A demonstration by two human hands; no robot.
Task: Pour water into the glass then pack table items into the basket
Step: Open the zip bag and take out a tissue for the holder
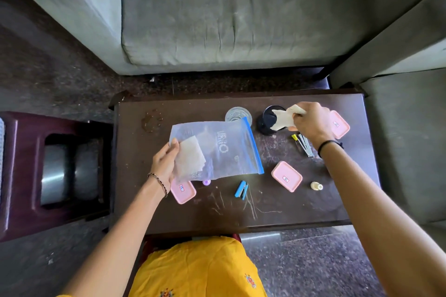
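Glass [238, 114], clear and round, stands at 12 o'clock on the scratched dark table [289, 210] among three pink square boxes. Left hand [166, 164] pinches a translucent zip bag [217, 149]; right hand [311, 120] pinches a crumpled white tissue [286, 118] over a black cup [269, 120].

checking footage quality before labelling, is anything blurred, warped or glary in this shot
Head view: wide-angle bending curves the sofa and table edges toward the corners; the right hand and its white cloth look slightly motion-soft; bright glare on the metal surface at left; the zip bag print stays readable; lighting is soft, shadows faint.
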